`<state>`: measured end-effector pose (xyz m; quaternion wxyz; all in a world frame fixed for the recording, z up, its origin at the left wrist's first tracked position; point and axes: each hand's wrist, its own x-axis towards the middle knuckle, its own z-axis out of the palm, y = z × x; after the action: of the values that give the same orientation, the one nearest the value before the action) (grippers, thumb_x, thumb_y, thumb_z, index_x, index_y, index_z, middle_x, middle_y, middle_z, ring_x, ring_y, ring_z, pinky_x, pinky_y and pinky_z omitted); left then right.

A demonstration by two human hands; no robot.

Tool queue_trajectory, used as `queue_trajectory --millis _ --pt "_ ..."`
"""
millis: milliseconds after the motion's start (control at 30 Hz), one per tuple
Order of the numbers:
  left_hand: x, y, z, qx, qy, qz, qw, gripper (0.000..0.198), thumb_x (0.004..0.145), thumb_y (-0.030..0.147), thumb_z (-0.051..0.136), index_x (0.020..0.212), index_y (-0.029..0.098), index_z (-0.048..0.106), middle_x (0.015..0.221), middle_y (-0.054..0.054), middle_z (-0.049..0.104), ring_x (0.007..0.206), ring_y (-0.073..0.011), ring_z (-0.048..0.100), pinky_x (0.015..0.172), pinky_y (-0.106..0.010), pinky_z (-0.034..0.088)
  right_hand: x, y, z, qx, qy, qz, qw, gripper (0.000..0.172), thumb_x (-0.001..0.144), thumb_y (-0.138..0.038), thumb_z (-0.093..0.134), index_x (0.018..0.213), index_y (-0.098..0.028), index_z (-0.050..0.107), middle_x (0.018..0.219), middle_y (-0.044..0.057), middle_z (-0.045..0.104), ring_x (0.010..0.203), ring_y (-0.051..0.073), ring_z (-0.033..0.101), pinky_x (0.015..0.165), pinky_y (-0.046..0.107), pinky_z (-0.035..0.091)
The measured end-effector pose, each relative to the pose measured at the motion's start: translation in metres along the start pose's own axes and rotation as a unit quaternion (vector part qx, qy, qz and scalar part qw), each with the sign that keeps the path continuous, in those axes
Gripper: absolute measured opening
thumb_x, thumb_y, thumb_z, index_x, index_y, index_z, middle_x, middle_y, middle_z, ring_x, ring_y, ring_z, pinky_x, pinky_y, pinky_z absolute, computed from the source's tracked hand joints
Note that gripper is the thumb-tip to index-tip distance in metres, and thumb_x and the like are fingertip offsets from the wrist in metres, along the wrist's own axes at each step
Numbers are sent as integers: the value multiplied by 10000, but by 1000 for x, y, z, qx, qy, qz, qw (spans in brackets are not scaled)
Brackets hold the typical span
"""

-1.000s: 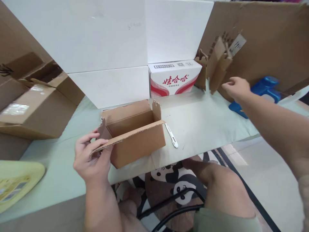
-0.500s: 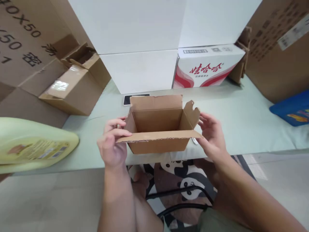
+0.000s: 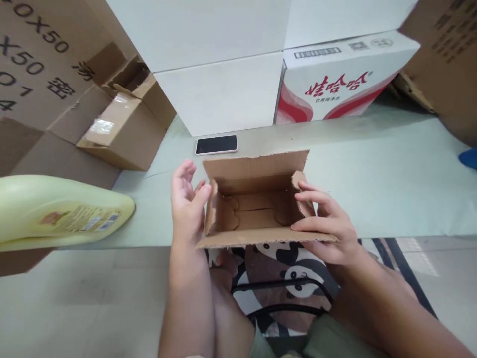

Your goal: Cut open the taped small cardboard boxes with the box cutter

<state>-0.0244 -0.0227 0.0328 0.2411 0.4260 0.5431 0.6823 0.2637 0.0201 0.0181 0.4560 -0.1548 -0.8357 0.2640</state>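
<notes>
A small brown cardboard box (image 3: pixel 257 199) stands near the front of the table, its top open and its inside bare. Its long back flap stands up and its front flap leans out toward me. Both short side flaps are tilted inward. My left hand (image 3: pixel 188 201) is open at the left side, fingers raised, thumb against or very near the left flap. At the right end, the fingers of my right hand (image 3: pixel 330 219) rest over the right side flap and the front flap's corner. The right thumb is partly hidden by the front flap.
A phone (image 3: pixel 216 144) lies behind the box. White cartons (image 3: pixel 219 94) and a red-and-white carton (image 3: pixel 335 94) stand at the back. To the left are a yellow-green bottle (image 3: pixel 59 214) and another cardboard box (image 3: pixel 126 132). A panda-patterned mat (image 3: pixel 257 293) lies below the table edge.
The box has tipped so its inside faces me, and its side flaps have folded inward. My left hand has let go of the front flap; my right hand has moved onto the right flaps.
</notes>
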Motion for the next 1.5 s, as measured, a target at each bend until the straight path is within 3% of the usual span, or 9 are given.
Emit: queue_trajectory --millis 167,300,433,733,933,1067,1267,1367,1500 --pt "-3 1 6 44 -70 -96 992 521 733 324 818 1215 255 630 1114 -60 700 957 -210 684 799 -325 566 -2 1 3 12 41 22 999 198 843 -247 675 1026 -291 738 1368 82 517 1356 345 507 1140 539 449" --pt "-4 0 8 18 -82 -13 996 174 709 278 797 862 224 735 890 -35 730 878 -207 688 795 -328 558 -5 7 12 -64 160 101 980 315 847 -256 711 1155 -314 676 1300 83 537 1279 305 558 1076 521 500" --pt "-4 0 8 -97 -156 19 983 219 692 367 771 864 234 796 910 -50 746 930 -207 683 869 -312 536 -7 14 15 -47 206 98 973 416 827 -273 729 1208 -323 570 1215 60 605 1208 277 607 1060 531 503" --pt "-9 -6 24 -19 49 -13 999 306 794 487 777 896 204 724 856 -9 711 774 -150 660 804 -289 527 -2 5 10 67 95 130 985 229 854 -278 684 1010 -281 516 1042 56 728 1294 303 587 1101 584 457" --pt "-3 7 13 -22 -186 64 980 548 906 647 512 655 210 727 769 -97 703 896 -271 683 912 -431 523 -2 8 14 14 189 268 945 410 867 -310 665 1230 -270 478 1255 106 622 1262 268 586 1028 471 511" --pt "-11 38 10 179 -365 53 912 329 781 551 716 838 228 742 1041 -119 704 1000 -308 658 926 -472 514 2 13 17 -13 204 327 923 441 831 -332 670 1225 -249 491 1257 110 587 1213 274 587 993 463 514" --pt "-49 62 37 472 -339 67 811 718 503 463 916 1158 309 667 1521 -144 430 1330 -537 378 1059 -760 279 2 15 13 -15 177 273 946 213 907 -373 578 1070 -237 556 1135 94 622 1146 257 594 1016 459 478" --pt "-38 52 27 424 -312 37 850 793 595 425 886 1329 352 595 1570 -130 380 1372 -508 369 1096 -746 253 -2 20 7 -19 180 265 947 259 959 -419 477 1127 -237 554 1143 102 635 1112 252 612 959 438 508" --pt "-4 30 -13 181 -199 -94 959 902 593 353 886 1421 307 530 1430 -118 553 1308 -381 516 1112 -546 401 -12 39 2 -211 93 339 912 274 885 -394 569 1070 -196 615 1044 132 650 1008 309 627 860 465 506"
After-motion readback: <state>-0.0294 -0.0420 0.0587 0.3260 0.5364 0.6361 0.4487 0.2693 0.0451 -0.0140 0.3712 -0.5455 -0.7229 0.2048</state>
